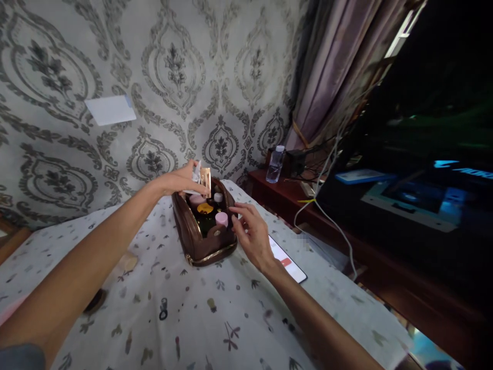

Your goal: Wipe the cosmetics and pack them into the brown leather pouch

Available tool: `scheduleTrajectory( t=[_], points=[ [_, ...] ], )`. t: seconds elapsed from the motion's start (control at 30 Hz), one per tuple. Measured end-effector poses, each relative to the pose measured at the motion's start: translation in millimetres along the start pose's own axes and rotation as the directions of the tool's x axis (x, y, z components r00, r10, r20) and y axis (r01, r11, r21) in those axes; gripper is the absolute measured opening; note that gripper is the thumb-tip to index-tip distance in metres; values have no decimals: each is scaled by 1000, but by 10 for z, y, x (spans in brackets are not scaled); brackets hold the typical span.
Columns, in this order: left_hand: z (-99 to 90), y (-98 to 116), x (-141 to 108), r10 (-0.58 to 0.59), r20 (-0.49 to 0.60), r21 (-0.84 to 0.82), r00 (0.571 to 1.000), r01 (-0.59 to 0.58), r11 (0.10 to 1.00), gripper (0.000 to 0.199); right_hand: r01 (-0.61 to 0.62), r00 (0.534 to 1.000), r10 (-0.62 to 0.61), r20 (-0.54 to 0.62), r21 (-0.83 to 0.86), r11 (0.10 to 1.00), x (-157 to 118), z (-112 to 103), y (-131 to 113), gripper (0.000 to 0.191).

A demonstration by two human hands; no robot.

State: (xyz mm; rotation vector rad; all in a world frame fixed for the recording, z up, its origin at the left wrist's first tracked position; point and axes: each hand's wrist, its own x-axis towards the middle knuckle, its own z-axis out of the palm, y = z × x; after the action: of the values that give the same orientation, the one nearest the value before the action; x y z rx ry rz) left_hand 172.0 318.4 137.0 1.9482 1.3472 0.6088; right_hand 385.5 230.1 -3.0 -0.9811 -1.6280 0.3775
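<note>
A brown bag with a gold zipper lies unzipped on the patterned white sheet. Inside it are a pink-lidded jar, a round yellow item and several small containers. Over the bag's far end, my left hand holds a gold packet between its fingers, with something whitish beside it. At the bag's right side is my right hand, its fingers curved and apart, fingertips near the rim, nothing visible in them.
A phone with a lit screen lies right of my right wrist. Beyond are a bottle, white cables and a dark red table. A beige item and a dark round item lie by my left forearm.
</note>
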Motion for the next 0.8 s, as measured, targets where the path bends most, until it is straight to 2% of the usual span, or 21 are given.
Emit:
scheduleTrajectory(
  t=[0.1, 0.3, 0.5, 0.67, 0.8],
  points=[
    [-52, 93, -18, -99, -38, -35, 994, 98, 995, 86, 3, 1000, -3, -6, -9, 1000, -30, -19, 8, 24],
    [-28, 105, 42, -96, -36, 31, 995, 97, 995, 86, 13, 1000, -11, 24, -60, 998, -45, -59, 0, 25],
    [34, 22, 225, -80, -69, 329, 994, 98, 939, 93, 11, 999, -7, 45, -84, 996, -66, -64, -21, 26],
    [-32, 23, 303, -91, -45, 368, 995, 101, 924, 99, 10, 999, -7, 38, -79, 997, -74, -65, -35, 26],
    [-181, -46, 334, -106, 63, 350, 992, 77, 934, 101, 33, 998, -30, 47, -81, 996, -85, -78, -64, 27]
  ],
)
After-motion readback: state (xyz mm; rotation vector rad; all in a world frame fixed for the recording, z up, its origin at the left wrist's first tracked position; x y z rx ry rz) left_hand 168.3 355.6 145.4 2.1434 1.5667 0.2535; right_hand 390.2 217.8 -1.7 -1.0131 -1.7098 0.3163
